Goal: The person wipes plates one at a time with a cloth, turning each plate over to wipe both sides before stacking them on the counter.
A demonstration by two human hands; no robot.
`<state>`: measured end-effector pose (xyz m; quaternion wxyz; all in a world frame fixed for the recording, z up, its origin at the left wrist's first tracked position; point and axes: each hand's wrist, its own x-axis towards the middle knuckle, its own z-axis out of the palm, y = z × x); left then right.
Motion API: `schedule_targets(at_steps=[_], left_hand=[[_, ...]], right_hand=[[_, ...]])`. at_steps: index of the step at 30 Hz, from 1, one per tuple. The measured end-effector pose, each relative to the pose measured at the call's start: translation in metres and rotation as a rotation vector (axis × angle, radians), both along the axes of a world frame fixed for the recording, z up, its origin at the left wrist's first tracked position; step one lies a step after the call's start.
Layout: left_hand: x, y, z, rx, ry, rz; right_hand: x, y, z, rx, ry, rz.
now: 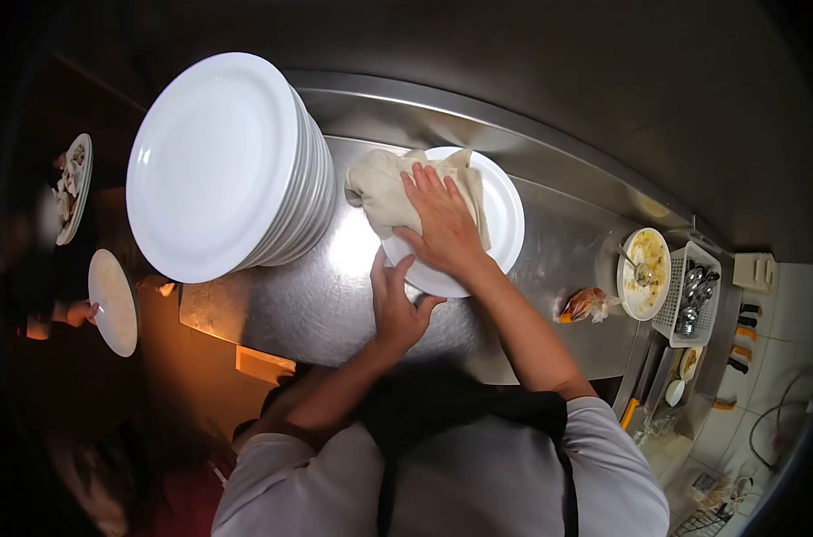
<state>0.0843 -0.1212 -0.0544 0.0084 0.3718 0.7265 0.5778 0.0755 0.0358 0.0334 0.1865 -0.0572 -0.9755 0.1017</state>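
Plate (506, 219), one white one, lies flat on the steel counter (317, 304) before me. My right hand (442, 224) presses open-palmed on one beige cloth (379, 188) spread over it. My left hand (397, 309) grips its near rim. One tall stack of plates (214, 166) stands to the left; I cannot count them all. One bowl (646, 259) of food and one cutlery basket (673, 309) sit to the right. Cloth and hand hide much of the plate.

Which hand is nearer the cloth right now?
Right. The right hand presses flat on the cloth; the left hand holds the plate by its rim, clear of the cloth.
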Motion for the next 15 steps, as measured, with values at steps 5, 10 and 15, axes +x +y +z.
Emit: schedule_targets(at_steps=[5,10,15], left_hand=[[0.002,0.004,-0.01,-0.058,-0.07,0.039],[0.0,0.007,-0.019,-0.068,-0.03,0.037],[0.005,0.011,-0.025,0.047,-0.135,0.088]], right_hand=[[-0.004,0.006,-0.004,0.049,0.017,-0.002],[-0.006,0.016,-0.029,0.058,0.132,0.039],[0.004,0.012,-0.043,0.104,0.236,0.029]])
